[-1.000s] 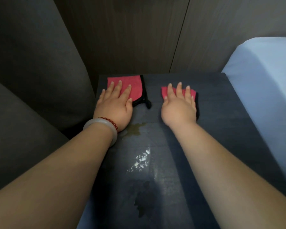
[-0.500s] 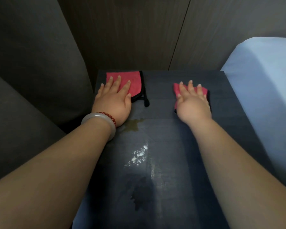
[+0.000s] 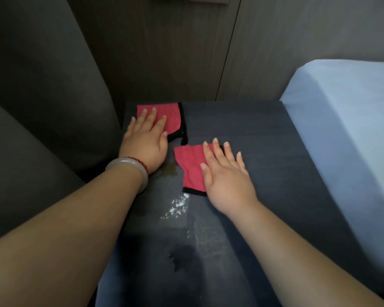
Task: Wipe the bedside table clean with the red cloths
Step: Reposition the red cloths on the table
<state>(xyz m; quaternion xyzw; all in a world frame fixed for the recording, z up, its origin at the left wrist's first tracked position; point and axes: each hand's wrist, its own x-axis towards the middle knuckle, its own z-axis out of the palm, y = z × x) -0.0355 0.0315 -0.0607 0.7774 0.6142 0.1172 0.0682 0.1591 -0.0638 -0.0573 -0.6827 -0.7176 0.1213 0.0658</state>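
left grip, flat and open, presses the upper red cloth at the top-left corner of the desk. right grip, also flat, presses the lower red cloth mid-frame, just above white powder. a fast sweep could scatter it off the desk.

bedside table | far red cloth | near red cloth | white powder

We read no text, label, brand, number or sign anywhere in this view. We inspect the left red cloth, the right red cloth, the bedside table and the bangle; all are unmarked.
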